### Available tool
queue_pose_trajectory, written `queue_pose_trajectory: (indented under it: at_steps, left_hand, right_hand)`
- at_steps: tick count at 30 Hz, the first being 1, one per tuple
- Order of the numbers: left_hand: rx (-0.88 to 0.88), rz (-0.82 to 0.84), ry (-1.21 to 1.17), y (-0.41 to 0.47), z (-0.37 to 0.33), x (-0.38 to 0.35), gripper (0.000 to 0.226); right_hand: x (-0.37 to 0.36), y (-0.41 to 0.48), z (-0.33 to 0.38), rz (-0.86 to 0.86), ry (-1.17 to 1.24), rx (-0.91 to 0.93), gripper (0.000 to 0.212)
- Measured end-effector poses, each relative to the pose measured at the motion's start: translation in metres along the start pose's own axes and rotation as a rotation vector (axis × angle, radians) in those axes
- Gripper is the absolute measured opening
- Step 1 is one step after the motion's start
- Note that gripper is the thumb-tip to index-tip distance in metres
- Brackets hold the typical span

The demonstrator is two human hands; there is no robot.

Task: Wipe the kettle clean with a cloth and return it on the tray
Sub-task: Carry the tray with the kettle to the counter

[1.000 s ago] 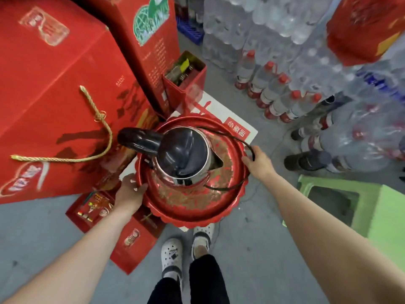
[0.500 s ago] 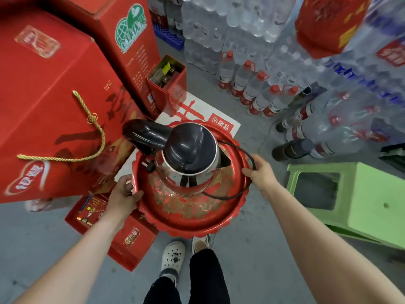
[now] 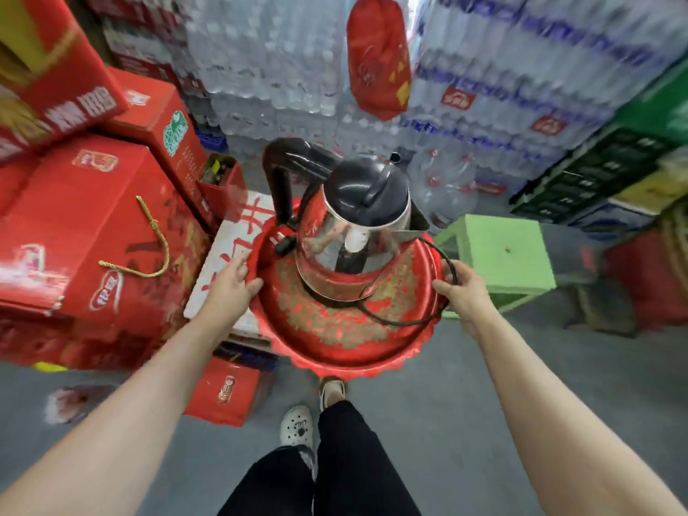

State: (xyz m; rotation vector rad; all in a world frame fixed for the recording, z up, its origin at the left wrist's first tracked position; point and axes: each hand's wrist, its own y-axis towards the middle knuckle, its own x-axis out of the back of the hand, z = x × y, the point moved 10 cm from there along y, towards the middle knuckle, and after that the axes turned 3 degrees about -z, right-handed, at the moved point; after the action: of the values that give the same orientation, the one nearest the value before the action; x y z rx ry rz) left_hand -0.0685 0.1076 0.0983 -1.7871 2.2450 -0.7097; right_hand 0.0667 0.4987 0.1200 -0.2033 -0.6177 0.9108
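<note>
Stacked packs of bottled water [image 3: 283, 65] fill the far wall, and red cartons [image 3: 85, 225] with a gold rope handle crowd the left side above the grey floor [image 3: 439, 422]. A green stool [image 3: 506, 251] stands on the floor to the right, just beyond the tray. The round red tray [image 3: 335, 344], scalloped at its rim and patterned in worn gold, is held up in the air between both arms, above the person's feet. The kettle [image 3: 350, 247], steel-bodied with a black lid and black handle, stands upright on the far half of the tray, its handle toward the tray's far-left edge. A black cord [image 3: 402, 322] loops from the kettle's base across the tray's right side and over the rim. The left hand [image 3: 231, 284] is closed on the tray's left edge, thumb over the rim. The right hand [image 3: 465, 288] grips the right edge, with the cord running under its fingers.
</note>
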Motion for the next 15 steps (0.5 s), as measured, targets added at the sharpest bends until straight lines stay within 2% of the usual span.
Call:
queue_pose_trajectory:
  at_steps: [8,15]
  left_hand:
    - [-0.201,0.271,0.054,-0.051,-0.102,-0.096,0.049]
    - [-0.294,0.438,0.123,-0.087,-0.153,-0.202,0.053]
  right_hand:
    - [0.138,-0.103,0.003,-0.278,0.167,0.043,0.031]
    - [0.242,-0.165,-0.029,-0.501,0.251,0.036,0.034]
